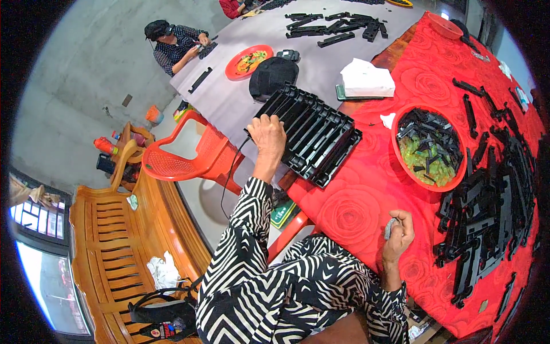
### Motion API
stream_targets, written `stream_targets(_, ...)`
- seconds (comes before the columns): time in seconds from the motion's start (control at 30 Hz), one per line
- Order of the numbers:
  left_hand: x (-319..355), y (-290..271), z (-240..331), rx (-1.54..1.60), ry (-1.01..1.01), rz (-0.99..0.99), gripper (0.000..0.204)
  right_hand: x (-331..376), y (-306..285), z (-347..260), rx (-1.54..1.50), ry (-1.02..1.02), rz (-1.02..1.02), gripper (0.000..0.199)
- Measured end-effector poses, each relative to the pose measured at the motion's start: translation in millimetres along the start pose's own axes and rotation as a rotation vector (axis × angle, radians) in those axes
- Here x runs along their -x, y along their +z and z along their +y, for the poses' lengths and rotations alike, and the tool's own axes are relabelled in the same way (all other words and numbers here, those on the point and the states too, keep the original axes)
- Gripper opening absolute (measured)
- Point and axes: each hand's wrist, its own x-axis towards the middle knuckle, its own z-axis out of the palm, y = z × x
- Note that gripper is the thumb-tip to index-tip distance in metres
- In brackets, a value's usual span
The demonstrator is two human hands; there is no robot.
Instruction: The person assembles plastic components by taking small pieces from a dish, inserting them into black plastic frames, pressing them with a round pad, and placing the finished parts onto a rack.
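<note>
The left hand (267, 136) has its grip pinching a shiny black row of long bars (321, 137) at the red counter's (349, 215) edge, and the right hand (399, 236) pinches something small and grey (391, 228).

Red rose-patterned cloth (349, 209) covers the right of the surface (394, 53), grey cloth (220, 109) its upper part. At centre, a row of black parts (312, 135) seems to rest on it; right, a black heap (492, 209) and filled red bowl (395, 140); upper centre, scattered black strips (337, 39), a black cap (274, 79) and an orange-red plate (231, 70).
</note>
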Motion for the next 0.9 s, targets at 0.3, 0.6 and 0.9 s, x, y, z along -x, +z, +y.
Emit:
stream_targets(0.3,4.3,-3.5,-4.1,0.013,-0.02,0.015,0.023,0.5,-0.1,2.4,0.05,0.047,-0.051,0.022)
stream_targets(0.6,10.9,2.7,-58.6,0.787,-0.678,0.354,0.07,4.0,-4.6,9.4,-0.068,0.158,-0.078,0.023)
stream_targets(0.9,7.4,70.7,-76.7,1.449,-0.897,0.426,0.059,7.4,1.3,-0.1,-0.132,0.257,-0.055,0.023)
